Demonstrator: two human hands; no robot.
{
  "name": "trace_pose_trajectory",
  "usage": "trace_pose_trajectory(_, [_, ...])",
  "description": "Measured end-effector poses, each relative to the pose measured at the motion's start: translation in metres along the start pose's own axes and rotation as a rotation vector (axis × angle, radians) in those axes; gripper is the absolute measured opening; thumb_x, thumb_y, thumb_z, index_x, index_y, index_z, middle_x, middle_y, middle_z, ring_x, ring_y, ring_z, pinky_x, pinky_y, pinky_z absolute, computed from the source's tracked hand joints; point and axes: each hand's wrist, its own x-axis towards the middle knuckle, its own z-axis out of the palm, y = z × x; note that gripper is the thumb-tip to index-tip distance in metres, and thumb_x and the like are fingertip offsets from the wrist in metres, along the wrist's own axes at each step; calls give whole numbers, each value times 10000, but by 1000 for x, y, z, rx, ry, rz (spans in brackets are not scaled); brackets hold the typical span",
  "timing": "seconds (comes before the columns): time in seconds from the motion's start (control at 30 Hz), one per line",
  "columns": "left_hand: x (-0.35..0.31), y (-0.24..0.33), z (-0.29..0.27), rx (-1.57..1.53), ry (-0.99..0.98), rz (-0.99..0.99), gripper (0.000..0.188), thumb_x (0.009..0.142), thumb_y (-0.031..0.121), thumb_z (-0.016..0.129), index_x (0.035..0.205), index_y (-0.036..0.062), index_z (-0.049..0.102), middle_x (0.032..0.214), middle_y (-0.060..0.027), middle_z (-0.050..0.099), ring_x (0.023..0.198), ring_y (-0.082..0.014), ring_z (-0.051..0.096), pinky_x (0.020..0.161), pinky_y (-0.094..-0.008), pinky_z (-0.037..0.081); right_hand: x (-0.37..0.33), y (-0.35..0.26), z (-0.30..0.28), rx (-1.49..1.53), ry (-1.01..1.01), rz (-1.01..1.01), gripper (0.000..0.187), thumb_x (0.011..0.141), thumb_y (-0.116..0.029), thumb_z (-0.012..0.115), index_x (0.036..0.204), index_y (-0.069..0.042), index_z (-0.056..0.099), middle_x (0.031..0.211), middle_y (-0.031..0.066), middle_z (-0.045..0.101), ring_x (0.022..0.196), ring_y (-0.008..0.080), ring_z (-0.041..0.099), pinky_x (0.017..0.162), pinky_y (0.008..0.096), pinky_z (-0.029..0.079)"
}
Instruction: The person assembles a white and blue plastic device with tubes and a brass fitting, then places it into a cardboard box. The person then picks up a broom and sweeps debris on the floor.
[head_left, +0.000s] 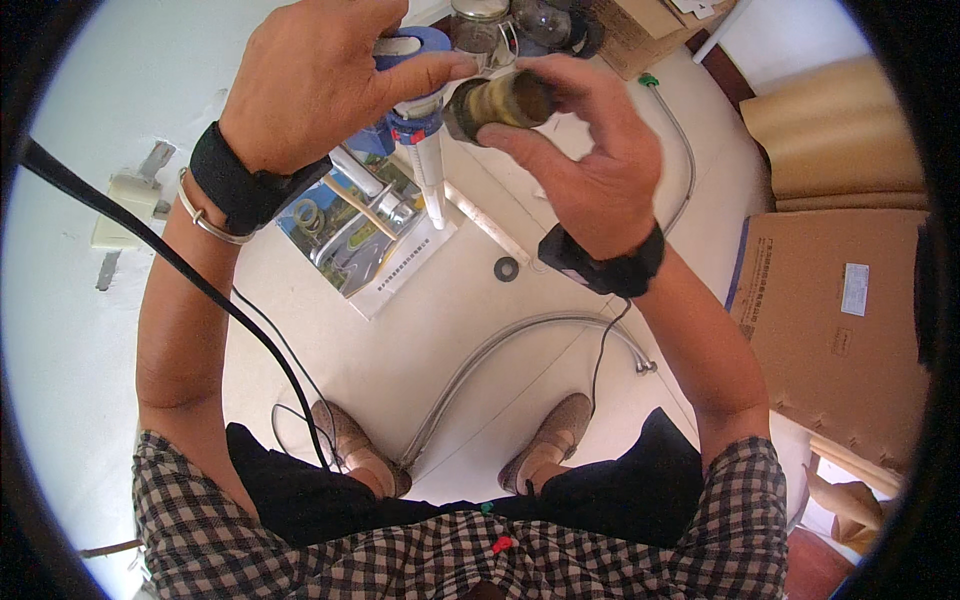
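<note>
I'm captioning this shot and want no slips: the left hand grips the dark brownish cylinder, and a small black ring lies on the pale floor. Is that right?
Not quite: the dark brownish cylinder is gripped by the right hand, not the left hand, as the head view shows. The small black ring does lie on the pale floor.

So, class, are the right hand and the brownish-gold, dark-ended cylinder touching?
Touching. The head view shows the right hand gripping the cylinder, its thumb against the lower side.
</note>
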Motion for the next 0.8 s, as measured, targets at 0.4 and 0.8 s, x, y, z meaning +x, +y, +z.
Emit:
trace_pose_trajectory(0.4, [-3,-15,6,5,-39,36,245,977,274,548,943,41,615,776,-137,568,697,-318,597,638,-400,473,-6,8,3,37,34,16,436,704,-165,852,1058,-50,624,934,104,664,767,214,675,706,311,547])
trace_pose_trajectory(0.8, [-1,-21,11,26,-33,6,226,980,255,521,1020,65,636,857,-163,622,775,-372,619,675,-426,494,-8,4,4,1,9,-36,421,682,-150,860,1015,-47,624,894,91,664,759,202,682,683,302,545])
